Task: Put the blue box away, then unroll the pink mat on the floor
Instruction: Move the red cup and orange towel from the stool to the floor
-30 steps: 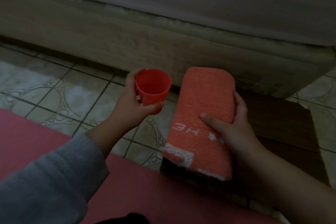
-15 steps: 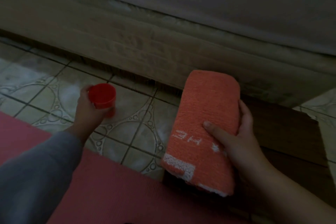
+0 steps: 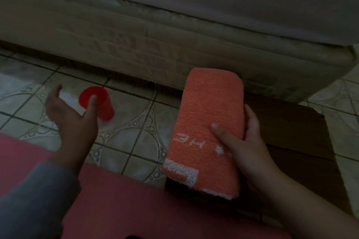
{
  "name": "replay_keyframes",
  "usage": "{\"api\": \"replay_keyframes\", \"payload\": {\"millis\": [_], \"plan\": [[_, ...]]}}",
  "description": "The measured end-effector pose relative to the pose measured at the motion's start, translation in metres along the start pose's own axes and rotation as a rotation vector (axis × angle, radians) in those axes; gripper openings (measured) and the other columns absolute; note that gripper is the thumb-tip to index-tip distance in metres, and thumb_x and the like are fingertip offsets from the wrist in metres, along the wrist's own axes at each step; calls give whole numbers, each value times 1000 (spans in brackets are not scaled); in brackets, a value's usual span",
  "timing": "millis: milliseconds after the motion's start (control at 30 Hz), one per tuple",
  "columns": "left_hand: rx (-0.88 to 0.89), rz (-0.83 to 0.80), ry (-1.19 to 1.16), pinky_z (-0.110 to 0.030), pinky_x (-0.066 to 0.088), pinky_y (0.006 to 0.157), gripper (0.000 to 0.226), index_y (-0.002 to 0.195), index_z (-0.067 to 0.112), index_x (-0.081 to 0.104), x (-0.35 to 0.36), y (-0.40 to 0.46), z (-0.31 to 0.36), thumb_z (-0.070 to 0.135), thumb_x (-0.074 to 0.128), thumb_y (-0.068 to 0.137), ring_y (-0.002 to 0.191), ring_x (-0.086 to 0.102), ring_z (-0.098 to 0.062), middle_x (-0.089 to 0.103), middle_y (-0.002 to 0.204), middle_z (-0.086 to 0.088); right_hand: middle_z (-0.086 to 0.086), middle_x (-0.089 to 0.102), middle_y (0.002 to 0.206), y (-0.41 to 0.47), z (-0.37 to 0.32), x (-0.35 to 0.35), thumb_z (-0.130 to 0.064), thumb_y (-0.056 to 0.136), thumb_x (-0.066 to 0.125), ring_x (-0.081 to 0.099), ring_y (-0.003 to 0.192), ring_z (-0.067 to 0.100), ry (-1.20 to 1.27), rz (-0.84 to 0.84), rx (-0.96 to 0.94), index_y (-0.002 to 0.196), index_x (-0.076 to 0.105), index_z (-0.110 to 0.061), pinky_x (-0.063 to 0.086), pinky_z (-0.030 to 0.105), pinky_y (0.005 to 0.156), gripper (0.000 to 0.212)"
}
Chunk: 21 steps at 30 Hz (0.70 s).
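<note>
The pink mat [image 3: 120, 205] lies flat on the floor across the bottom of the view. My right hand [image 3: 246, 147] grips a folded orange towel [image 3: 207, 122] with white lettering, held above the floor. My left hand [image 3: 71, 120] is open with fingers spread, just in front of a red plastic cup [image 3: 101, 103] that stands on the tiles; the thumb overlaps the cup's rim in the view, and I cannot tell if it touches. No blue box is in sight.
A bed with a beige base [image 3: 155, 44] and grey sheet runs across the back. Patterned floor tiles [image 3: 136, 134] lie between mat and bed. A dark wooden board [image 3: 295, 141] lies on the floor under my right hand.
My left hand carried the red cup down and left, set it on the tiles and let go of it. The right hand still holds the towel in about the same place.
</note>
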<state>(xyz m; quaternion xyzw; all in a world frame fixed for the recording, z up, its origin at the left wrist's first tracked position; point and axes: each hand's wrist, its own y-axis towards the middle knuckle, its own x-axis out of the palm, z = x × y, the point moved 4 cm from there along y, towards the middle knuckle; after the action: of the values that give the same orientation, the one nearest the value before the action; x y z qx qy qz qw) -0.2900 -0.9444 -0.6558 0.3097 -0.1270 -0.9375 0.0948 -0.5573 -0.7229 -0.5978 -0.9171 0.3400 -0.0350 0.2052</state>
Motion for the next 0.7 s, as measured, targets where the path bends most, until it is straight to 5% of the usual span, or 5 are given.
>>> {"api": "replay_keyframes", "payload": {"millis": [100, 200, 333, 433, 700], "plan": [[100, -137, -170, -36, 36, 107, 68, 136, 6, 34, 2, -19, 57, 41, 56, 82, 125, 43, -27, 44, 134, -18, -14, 44, 129, -2, 4, -4, -51, 52, 77, 55, 119, 18, -11, -6, 14, 140, 15, -57, 47, 49, 100, 107], [-8, -555, -391, -10, 44, 83, 63, 138, 15, 31, 30, -44, 113, 32, 60, 85, 101, 54, -6, 52, 123, -7, -10, 43, 131, -4, 6, -8, -57, 51, 75, 58, 116, 20, -21, 5, 36, 136, 17, -63, 49, 50, 97, 104], [-239, -1022, -529, -9, 52, 73, 71, 147, 27, 17, 65, -90, 148, 35, 55, 87, 99, 56, 2, 53, 125, 2, -15, 40, 127, -2, 4, -10, -52, 63, 72, 56, 113, 14, -44, 16, 14, 139, 16, -60, 49, 45, 98, 95], [-268, -1106, -575, -23, 50, 91, 82, 146, 34, 17, 73, -102, 151, 37, 67, 81, 110, 55, 0, 50, 132, 10, -15, 43, 131, -1, 4, -10, -53, 61, 67, 55, 113, 9, -86, -9, -23, 143, 17, -53, 50, 33, 93, 97], [-279, -1196, -521, -32, 49, 97, 95, 143, 46, 12, 69, -109, 150, 33, 75, 73, 115, 55, -6, 47, 136, 9, -7, 51, 135, -1, 11, -7, -64, 55, 70, 60, 113, 18, -61, -34, 24, 125, 30, -64, 51, 46, 96, 81]]}}
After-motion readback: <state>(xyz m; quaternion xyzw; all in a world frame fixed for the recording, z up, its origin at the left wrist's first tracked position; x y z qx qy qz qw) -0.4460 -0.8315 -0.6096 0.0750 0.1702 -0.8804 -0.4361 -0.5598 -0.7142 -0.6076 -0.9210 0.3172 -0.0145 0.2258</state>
